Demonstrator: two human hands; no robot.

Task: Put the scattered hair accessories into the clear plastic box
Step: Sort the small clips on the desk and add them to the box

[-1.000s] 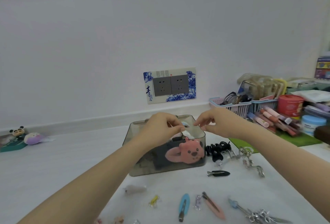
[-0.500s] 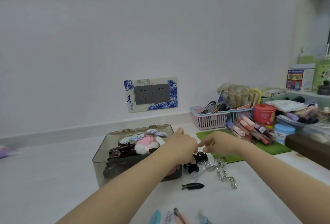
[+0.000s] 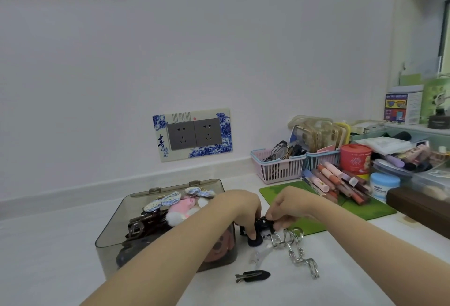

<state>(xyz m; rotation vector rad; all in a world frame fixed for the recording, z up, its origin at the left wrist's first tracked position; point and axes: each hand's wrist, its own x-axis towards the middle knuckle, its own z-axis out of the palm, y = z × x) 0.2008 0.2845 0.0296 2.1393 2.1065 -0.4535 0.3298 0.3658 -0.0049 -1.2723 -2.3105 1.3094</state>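
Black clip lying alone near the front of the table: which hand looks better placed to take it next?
Probably the right hand: the black clip lies on its side, clear of the box; both hands are busy.

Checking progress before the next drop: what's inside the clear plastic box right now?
The clear plastic box holds blue checked bow clips, a pink plush clip and dark claw clips. The left forearm covers its right part.

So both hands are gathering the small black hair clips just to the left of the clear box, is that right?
Not quite: the head view shows both hands, left and right, at the small black hair clips just to the right of the clear box, not its left.
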